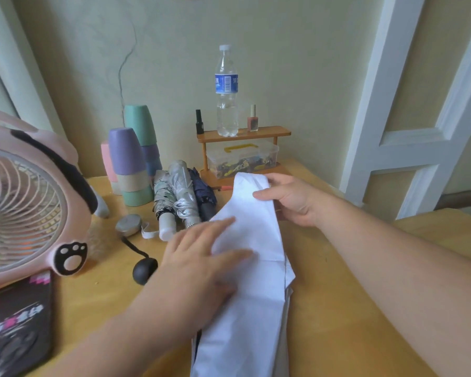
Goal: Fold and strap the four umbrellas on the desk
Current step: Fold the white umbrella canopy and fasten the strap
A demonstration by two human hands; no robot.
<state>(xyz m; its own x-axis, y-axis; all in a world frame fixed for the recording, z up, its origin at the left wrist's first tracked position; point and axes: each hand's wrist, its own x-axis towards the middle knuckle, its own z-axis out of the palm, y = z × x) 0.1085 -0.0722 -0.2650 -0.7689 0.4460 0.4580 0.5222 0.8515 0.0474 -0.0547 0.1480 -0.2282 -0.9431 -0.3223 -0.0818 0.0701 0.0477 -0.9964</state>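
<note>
Pressing flat with spread fingers, the left hand (201,257) smooths the white fabric umbrella (250,281) on the yellow wooden surface (337,308). The right hand (288,198) pinches its far fold. Three folded umbrellas (182,194) lie behind.

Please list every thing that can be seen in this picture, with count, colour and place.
White fabric umbrella: one, white, desk centre, under both hands.
Folded umbrellas: three; patterned, silver, navy; behind it.
Wooden desk: one, yellow-brown.
Pink animal-shaped fan: one, left.
Stacked plastic cups: several, pastel, back left.
Clear water bottle: one, on wooden shelf.
Clear storage box: one, under shelf.
Left hand: flat on fabric.
Right hand: holding the fabric's far end.
</note>
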